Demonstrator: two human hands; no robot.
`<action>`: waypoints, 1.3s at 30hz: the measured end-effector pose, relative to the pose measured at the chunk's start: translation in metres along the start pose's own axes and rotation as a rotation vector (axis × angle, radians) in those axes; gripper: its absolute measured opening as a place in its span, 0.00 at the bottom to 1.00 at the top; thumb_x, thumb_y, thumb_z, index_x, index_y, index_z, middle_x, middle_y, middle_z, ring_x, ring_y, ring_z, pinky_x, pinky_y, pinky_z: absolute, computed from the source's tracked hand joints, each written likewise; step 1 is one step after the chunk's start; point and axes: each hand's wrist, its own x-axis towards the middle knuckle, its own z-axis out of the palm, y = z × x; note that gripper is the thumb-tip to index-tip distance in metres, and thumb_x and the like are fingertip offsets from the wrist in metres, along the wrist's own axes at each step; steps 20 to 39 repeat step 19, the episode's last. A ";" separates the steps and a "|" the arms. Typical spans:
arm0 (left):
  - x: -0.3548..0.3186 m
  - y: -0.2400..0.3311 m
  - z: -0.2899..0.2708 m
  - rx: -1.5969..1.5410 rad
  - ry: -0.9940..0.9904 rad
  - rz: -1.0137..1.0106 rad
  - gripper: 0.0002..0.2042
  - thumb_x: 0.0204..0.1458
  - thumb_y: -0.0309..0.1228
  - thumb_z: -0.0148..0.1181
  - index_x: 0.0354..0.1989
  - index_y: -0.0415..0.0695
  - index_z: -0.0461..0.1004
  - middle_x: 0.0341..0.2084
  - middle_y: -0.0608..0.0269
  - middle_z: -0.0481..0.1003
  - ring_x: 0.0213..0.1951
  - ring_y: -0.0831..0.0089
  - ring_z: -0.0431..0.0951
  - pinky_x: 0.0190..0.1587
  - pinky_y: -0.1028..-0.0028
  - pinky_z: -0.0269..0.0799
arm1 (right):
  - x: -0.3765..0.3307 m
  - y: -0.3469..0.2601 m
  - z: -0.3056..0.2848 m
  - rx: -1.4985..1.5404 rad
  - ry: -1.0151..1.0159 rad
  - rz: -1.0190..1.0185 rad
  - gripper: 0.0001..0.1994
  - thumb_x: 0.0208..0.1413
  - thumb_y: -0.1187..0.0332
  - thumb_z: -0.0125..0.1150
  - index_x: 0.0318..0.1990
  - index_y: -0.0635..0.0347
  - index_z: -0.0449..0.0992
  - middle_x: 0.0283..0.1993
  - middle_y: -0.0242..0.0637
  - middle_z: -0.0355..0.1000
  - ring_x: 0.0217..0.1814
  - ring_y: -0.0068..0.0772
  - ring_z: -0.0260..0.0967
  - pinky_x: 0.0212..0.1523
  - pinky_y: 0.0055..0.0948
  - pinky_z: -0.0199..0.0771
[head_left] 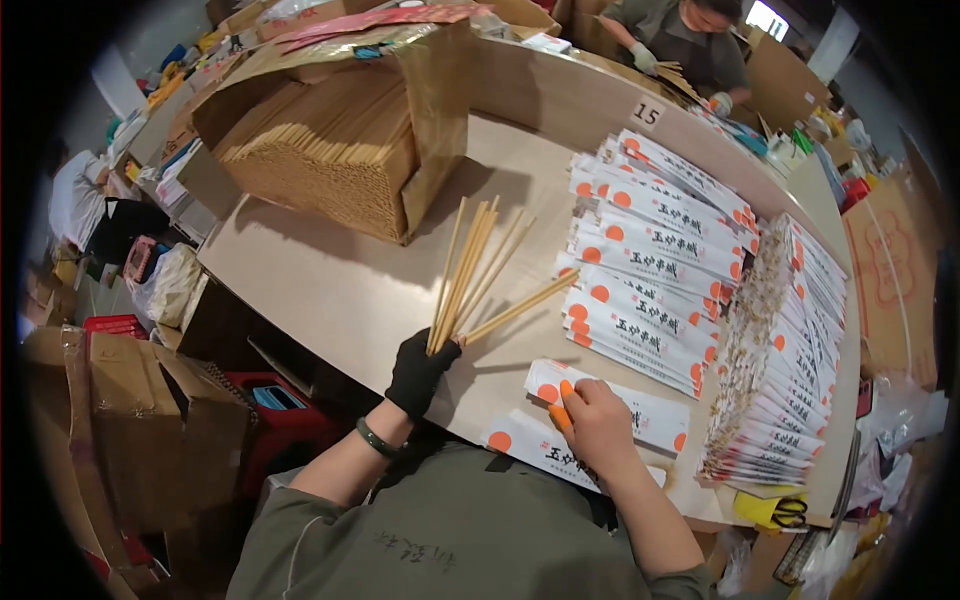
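My left hand (pixel 414 376), in a black glove, is closed around the lower ends of a loose bunch of wooden chopsticks (pixel 466 272), which fan out upward and to the right. My right hand (pixel 600 430) has orange finger covers on its thumb and index finger. Its fingers are bent and close together on a white paper chopstick sleeve (pixel 656 418) with orange dots. Another such sleeve (pixel 528 440) lies nearer to me, partly under the right hand and wrist. What the right fingertips grip is partly hidden.
An open box (pixel 435 130) packed with chopsticks stands at the far left of the table (pixel 310 290). Overlapping rows of paper sleeves (pixel 650 265) lie right of centre, beside a long stack of filled sleeves (pixel 780 370). Scissors (pixel 790 513) lie at the right edge. A co-worker (pixel 690 50) sits beyond the partition (pixel 560 85).
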 end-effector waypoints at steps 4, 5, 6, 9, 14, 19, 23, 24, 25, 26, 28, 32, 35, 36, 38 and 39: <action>-0.002 0.004 -0.002 -0.051 -0.016 -0.016 0.12 0.50 0.36 0.64 0.32 0.39 0.76 0.19 0.72 0.70 0.24 0.83 0.66 0.28 0.79 0.62 | -0.004 0.001 0.007 -0.046 0.044 -0.001 0.09 0.43 0.70 0.66 0.31 0.63 0.75 0.32 0.38 0.69 0.35 0.38 0.69 0.32 0.33 0.72; -0.001 0.004 -0.002 -0.049 -0.025 -0.030 0.11 0.50 0.36 0.63 0.32 0.39 0.76 0.20 0.72 0.69 0.24 0.83 0.66 0.29 0.79 0.62 | -0.005 0.002 0.008 -0.053 0.078 -0.018 0.09 0.42 0.72 0.66 0.31 0.63 0.74 0.32 0.38 0.69 0.35 0.38 0.69 0.32 0.33 0.73; 0.001 -0.001 -0.002 -0.039 -0.031 -0.025 0.11 0.51 0.36 0.63 0.32 0.40 0.75 0.19 0.73 0.68 0.23 0.84 0.64 0.27 0.80 0.60 | -0.005 0.004 0.008 -0.056 0.081 -0.008 0.09 0.42 0.72 0.66 0.31 0.63 0.74 0.32 0.38 0.69 0.35 0.38 0.69 0.32 0.33 0.73; 0.001 -0.002 -0.004 -0.173 -0.092 -0.165 0.11 0.52 0.36 0.62 0.31 0.41 0.74 0.19 0.73 0.67 0.23 0.85 0.63 0.25 0.82 0.57 | -0.004 0.007 0.008 -0.027 0.099 -0.031 0.08 0.40 0.75 0.64 0.31 0.64 0.74 0.32 0.39 0.70 0.35 0.39 0.70 0.33 0.34 0.73; -0.007 0.007 0.003 -0.463 -0.222 -0.336 0.10 0.52 0.37 0.61 0.32 0.42 0.73 0.20 0.72 0.68 0.21 0.85 0.62 0.23 0.84 0.55 | -0.001 0.013 0.010 0.015 0.053 0.038 0.08 0.40 0.75 0.64 0.31 0.61 0.76 0.33 0.38 0.72 0.36 0.39 0.71 0.32 0.34 0.74; -0.004 0.004 -0.004 -0.038 -0.181 -0.197 0.15 0.50 0.38 0.64 0.37 0.41 0.72 0.22 0.69 0.71 0.22 0.83 0.65 0.25 0.84 0.59 | -0.005 0.017 0.018 0.050 0.157 0.104 0.07 0.44 0.69 0.67 0.32 0.57 0.77 0.33 0.37 0.73 0.36 0.38 0.72 0.32 0.32 0.74; -0.004 0.004 -0.004 -0.038 -0.181 -0.197 0.15 0.50 0.38 0.64 0.37 0.41 0.72 0.22 0.69 0.71 0.22 0.83 0.65 0.25 0.84 0.59 | -0.005 0.017 0.018 0.050 0.157 0.104 0.07 0.44 0.69 0.67 0.32 0.57 0.77 0.33 0.37 0.73 0.36 0.38 0.72 0.32 0.32 0.74; -0.004 0.004 -0.004 -0.038 -0.181 -0.197 0.15 0.50 0.38 0.64 0.37 0.41 0.72 0.22 0.69 0.71 0.22 0.83 0.65 0.25 0.84 0.59 | -0.005 0.017 0.018 0.050 0.157 0.104 0.07 0.44 0.69 0.67 0.32 0.57 0.77 0.33 0.37 0.73 0.36 0.38 0.72 0.32 0.32 0.74; -0.004 0.004 -0.004 -0.038 -0.181 -0.197 0.15 0.50 0.38 0.64 0.37 0.41 0.72 0.22 0.69 0.71 0.22 0.83 0.65 0.25 0.84 0.59 | -0.005 0.017 0.018 0.050 0.157 0.104 0.07 0.44 0.69 0.67 0.32 0.57 0.77 0.33 0.37 0.73 0.36 0.38 0.72 0.32 0.32 0.74; -0.004 0.004 -0.004 -0.038 -0.181 -0.197 0.15 0.50 0.38 0.64 0.37 0.41 0.72 0.22 0.69 0.71 0.22 0.83 0.65 0.25 0.84 0.59 | -0.005 0.017 0.018 0.050 0.157 0.104 0.07 0.44 0.69 0.67 0.32 0.57 0.77 0.33 0.37 0.73 0.36 0.38 0.72 0.32 0.32 0.74; -0.004 0.004 -0.004 -0.038 -0.181 -0.197 0.15 0.50 0.38 0.64 0.37 0.41 0.72 0.22 0.69 0.71 0.22 0.83 0.65 0.25 0.84 0.59 | -0.005 0.017 0.018 0.050 0.157 0.104 0.07 0.44 0.69 0.67 0.32 0.57 0.77 0.33 0.37 0.73 0.36 0.38 0.72 0.32 0.32 0.74; -0.004 0.004 -0.004 -0.038 -0.181 -0.197 0.15 0.50 0.38 0.64 0.37 0.41 0.72 0.22 0.69 0.71 0.22 0.83 0.65 0.25 0.84 0.59 | -0.005 0.017 0.018 0.050 0.157 0.104 0.07 0.44 0.69 0.67 0.32 0.57 0.77 0.33 0.37 0.73 0.36 0.38 0.72 0.32 0.32 0.74; -0.004 0.004 -0.004 -0.038 -0.181 -0.197 0.15 0.50 0.38 0.64 0.37 0.41 0.72 0.22 0.69 0.71 0.22 0.83 0.65 0.25 0.84 0.59 | -0.005 0.017 0.018 0.050 0.157 0.104 0.07 0.44 0.69 0.67 0.32 0.57 0.77 0.33 0.37 0.73 0.36 0.38 0.72 0.32 0.32 0.74; -0.004 0.004 -0.004 -0.038 -0.181 -0.197 0.15 0.50 0.38 0.64 0.37 0.41 0.72 0.22 0.69 0.71 0.22 0.83 0.65 0.25 0.84 0.59 | -0.005 0.017 0.018 0.050 0.157 0.104 0.07 0.44 0.69 0.67 0.32 0.57 0.77 0.33 0.37 0.73 0.36 0.38 0.72 0.32 0.32 0.74; -0.004 0.004 -0.004 -0.038 -0.181 -0.197 0.15 0.50 0.38 0.64 0.37 0.41 0.72 0.22 0.69 0.71 0.22 0.83 0.65 0.25 0.84 0.59 | -0.005 0.017 0.018 0.050 0.157 0.104 0.07 0.44 0.69 0.67 0.32 0.57 0.77 0.33 0.37 0.73 0.36 0.38 0.72 0.32 0.32 0.74; -0.004 0.004 -0.004 -0.038 -0.181 -0.197 0.15 0.50 0.38 0.64 0.37 0.41 0.72 0.22 0.69 0.71 0.22 0.83 0.65 0.25 0.84 0.59 | -0.005 0.017 0.018 0.050 0.157 0.104 0.07 0.44 0.69 0.67 0.32 0.57 0.77 0.33 0.37 0.73 0.36 0.38 0.72 0.32 0.32 0.74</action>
